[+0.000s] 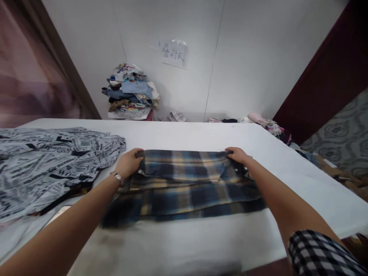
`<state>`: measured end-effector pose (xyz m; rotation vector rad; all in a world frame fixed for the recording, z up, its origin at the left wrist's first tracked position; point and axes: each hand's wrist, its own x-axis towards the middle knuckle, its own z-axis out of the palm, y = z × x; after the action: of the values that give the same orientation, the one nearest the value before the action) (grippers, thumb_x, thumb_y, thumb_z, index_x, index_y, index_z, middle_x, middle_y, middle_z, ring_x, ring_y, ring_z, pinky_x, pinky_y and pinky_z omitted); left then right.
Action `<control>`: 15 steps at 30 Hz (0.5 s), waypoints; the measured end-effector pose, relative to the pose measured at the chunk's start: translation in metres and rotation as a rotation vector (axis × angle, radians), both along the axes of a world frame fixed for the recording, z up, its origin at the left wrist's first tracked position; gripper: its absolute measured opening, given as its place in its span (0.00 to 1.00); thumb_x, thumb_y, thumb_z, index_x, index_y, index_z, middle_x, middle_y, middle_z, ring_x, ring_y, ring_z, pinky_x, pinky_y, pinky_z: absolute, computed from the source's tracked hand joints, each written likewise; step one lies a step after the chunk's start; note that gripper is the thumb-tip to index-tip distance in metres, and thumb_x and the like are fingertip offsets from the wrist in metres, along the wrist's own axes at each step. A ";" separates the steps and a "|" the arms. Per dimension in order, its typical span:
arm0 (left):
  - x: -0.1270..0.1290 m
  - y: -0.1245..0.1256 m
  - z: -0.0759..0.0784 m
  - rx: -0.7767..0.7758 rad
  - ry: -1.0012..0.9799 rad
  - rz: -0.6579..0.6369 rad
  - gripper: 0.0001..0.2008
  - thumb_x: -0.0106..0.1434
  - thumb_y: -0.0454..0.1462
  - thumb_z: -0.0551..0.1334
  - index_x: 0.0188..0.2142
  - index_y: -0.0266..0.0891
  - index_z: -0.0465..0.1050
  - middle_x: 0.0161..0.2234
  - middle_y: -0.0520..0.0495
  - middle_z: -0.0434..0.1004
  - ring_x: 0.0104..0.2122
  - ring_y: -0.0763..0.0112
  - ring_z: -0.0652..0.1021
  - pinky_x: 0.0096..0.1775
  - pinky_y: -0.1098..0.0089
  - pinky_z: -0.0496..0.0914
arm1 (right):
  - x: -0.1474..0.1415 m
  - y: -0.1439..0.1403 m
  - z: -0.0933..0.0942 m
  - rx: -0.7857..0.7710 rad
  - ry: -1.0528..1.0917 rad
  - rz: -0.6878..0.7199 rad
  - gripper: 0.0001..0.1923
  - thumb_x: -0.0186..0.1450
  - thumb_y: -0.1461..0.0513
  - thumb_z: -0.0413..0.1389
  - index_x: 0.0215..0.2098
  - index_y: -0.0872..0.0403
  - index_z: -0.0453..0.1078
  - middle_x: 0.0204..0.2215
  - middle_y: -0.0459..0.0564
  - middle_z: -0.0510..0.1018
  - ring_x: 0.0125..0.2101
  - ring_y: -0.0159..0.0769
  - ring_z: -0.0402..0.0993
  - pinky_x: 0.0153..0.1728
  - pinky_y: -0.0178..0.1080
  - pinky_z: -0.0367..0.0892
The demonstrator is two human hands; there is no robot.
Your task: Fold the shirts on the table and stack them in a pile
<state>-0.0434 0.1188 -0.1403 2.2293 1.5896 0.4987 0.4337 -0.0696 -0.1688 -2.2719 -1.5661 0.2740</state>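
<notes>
A plaid shirt (184, 184) in blue, black and tan lies lengthwise across the white table in front of me, folded into a wide strip. Its near edge is blurred. My left hand (129, 165) pinches the far left corner, and a metal watch circles that wrist. At the far right corner, my right hand (237, 155) has its fingers closed on the cloth in the same way. Small light buttons show near both hands. The far edge stretches nearly straight between them.
On the left of the table (201, 134) lies a shirt with newspaper print (57, 165). A tall stack of folded clothes (133, 92) stands behind the table. More clothes (270, 124) lie past the right corner. A handwritten paper sign (174, 54) hangs on the wall.
</notes>
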 end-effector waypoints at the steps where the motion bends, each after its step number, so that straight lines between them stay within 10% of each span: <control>1: -0.001 0.000 -0.002 -0.007 0.039 0.008 0.21 0.56 0.36 0.58 0.50 0.38 0.71 0.45 0.41 0.78 0.46 0.57 0.76 0.48 0.64 0.68 | -0.003 0.000 0.000 0.007 -0.021 0.009 0.23 0.54 0.67 0.55 0.48 0.52 0.73 0.47 0.49 0.77 0.48 0.41 0.72 0.53 0.40 0.63; 8: -0.022 -0.007 -0.012 0.032 0.160 0.079 0.25 0.60 0.43 0.55 0.55 0.37 0.66 0.52 0.40 0.73 0.51 0.59 0.73 0.52 0.68 0.65 | -0.039 -0.013 -0.010 0.206 -0.217 0.061 0.23 0.62 0.61 0.50 0.55 0.55 0.68 0.59 0.56 0.65 0.63 0.47 0.52 0.62 0.51 0.49; 15: -0.061 -0.017 -0.006 -0.061 0.206 0.244 0.35 0.60 0.56 0.50 0.50 0.25 0.68 0.48 0.24 0.73 0.49 0.46 0.75 0.46 0.59 0.68 | -0.084 -0.036 -0.038 -0.060 -0.263 -0.022 0.27 0.66 0.51 0.44 0.60 0.51 0.62 0.64 0.57 0.56 0.63 0.52 0.50 0.57 0.60 0.53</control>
<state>-0.1045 0.1015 -0.1460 2.1095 1.9686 0.2851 0.3497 -0.1053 -0.2065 -2.4509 -1.6761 0.0157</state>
